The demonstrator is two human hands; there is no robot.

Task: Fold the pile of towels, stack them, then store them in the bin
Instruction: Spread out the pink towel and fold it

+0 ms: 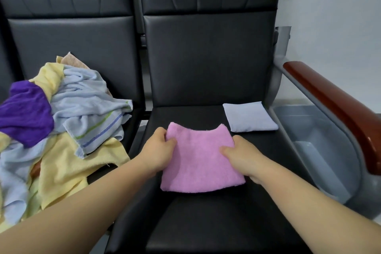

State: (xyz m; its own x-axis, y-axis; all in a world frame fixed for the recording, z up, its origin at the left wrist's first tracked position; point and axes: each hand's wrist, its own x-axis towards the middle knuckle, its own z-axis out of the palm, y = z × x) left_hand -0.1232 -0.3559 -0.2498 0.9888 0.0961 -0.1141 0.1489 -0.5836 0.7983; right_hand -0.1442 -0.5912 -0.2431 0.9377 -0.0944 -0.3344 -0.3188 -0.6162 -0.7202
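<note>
The loose pile of towels [61,130] sits at nine o'clock. The left hand [162,150] and right hand [241,154] pinch opposite side edges of the pink towel [200,163], flat mid-seat, long axis nine-to-three. A folded blue towel [249,116] lies at one o'clock, the bin [321,150] at three.

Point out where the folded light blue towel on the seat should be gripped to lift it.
The folded light blue towel lies flat on the seat, backrest behind, chair frame close on its right. Likely best: come from the front and pinch its near edge, thumb on top, fingers under all layers. The left hand and right hand grip the pink towel.
</note>
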